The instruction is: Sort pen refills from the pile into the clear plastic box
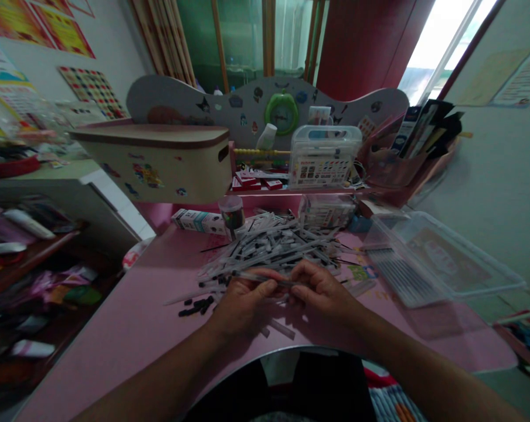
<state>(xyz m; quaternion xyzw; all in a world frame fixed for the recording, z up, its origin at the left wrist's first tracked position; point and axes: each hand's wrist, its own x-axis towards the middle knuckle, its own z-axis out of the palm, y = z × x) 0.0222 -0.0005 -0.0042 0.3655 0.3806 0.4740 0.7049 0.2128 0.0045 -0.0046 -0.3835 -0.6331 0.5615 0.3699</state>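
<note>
My left hand (247, 299) is closed around a slim pen (258, 278) with a dark end pointing left. Thumb and fingers of my right hand (320, 287) pinch the same pen near its right end; the fingertips partly hide it. Just beyond my hands spreads a large heap of clear pen parts (274, 240), with some dark pieces among them. To the left of my left hand lie several small black caps (197, 306). Loose clear barrels (282, 329) rest on the pink table below my hands.
An open clear plastic box (406, 278) at the right holds a row of pens. A patterned carton (199, 221) and a small lidded jar (232, 217) stand behind the heap. The shelf above carries a cream storage bin (159, 164) and a clear case (324, 161).
</note>
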